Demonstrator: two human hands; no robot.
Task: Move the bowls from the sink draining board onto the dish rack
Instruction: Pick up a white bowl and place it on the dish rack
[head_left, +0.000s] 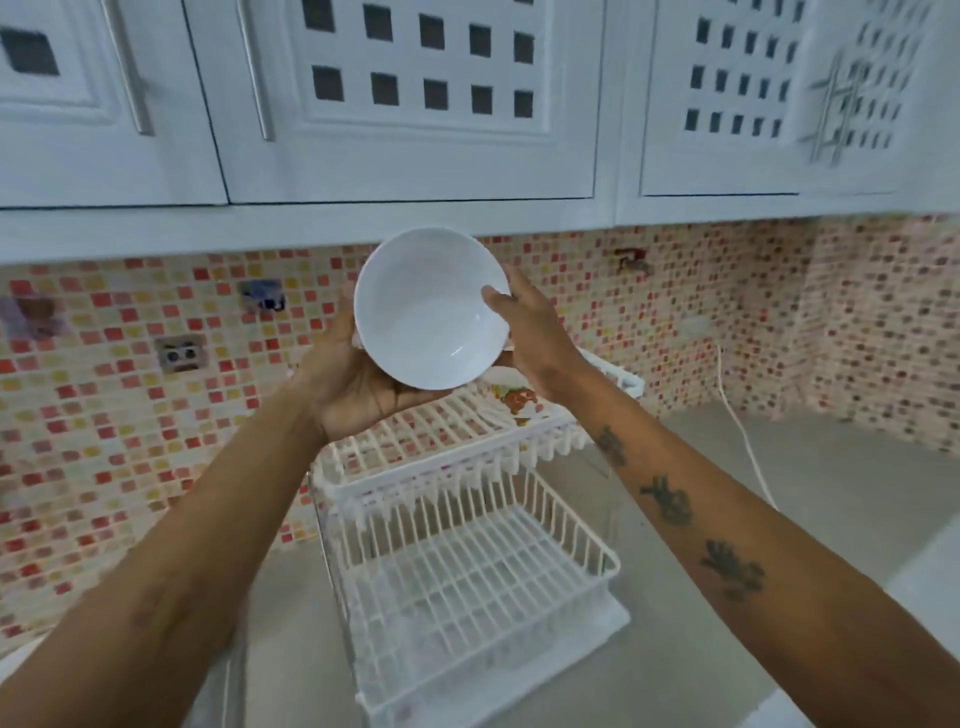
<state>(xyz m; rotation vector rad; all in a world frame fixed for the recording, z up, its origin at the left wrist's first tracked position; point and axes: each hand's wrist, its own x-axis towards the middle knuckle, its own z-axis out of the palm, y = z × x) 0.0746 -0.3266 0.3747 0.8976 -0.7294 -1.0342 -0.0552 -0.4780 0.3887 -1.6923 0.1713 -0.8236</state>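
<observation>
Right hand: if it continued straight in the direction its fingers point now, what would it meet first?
The right hand already touches the white bowl; beyond it, probably the tiled wall, though depth is unclear.

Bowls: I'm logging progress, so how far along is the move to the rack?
Done: no bowl shows on the rack; its lower shelf is bare, and the upper holds only a patterned item. In hand: one white bowl, held above the rack by the left hand and right hand. Left: setting it down; the draining board is out of view.
</observation>
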